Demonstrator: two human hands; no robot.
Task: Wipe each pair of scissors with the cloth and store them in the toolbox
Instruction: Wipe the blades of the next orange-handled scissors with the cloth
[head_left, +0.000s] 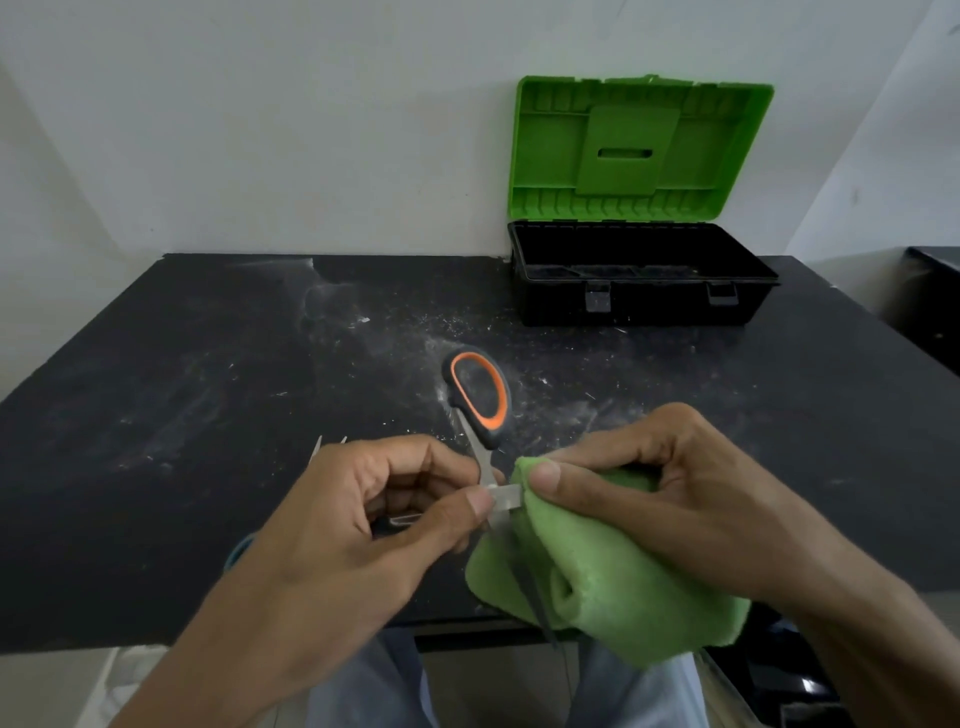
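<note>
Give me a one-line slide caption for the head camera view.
The left hand pinches the scissors while the right hand presses the cloth on a blade; the toolbox stands open behind.

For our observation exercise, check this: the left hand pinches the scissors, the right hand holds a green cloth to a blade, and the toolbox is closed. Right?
Not quite: the head view shows the toolbox open, lid raised. The left hand pinches the scissors; the right hand holds the green cloth to a blade.

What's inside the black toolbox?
The open toolbox shows only dark tray compartments near its top. Its front wall hides the deeper part, so I cannot tell what lies there.
</note>
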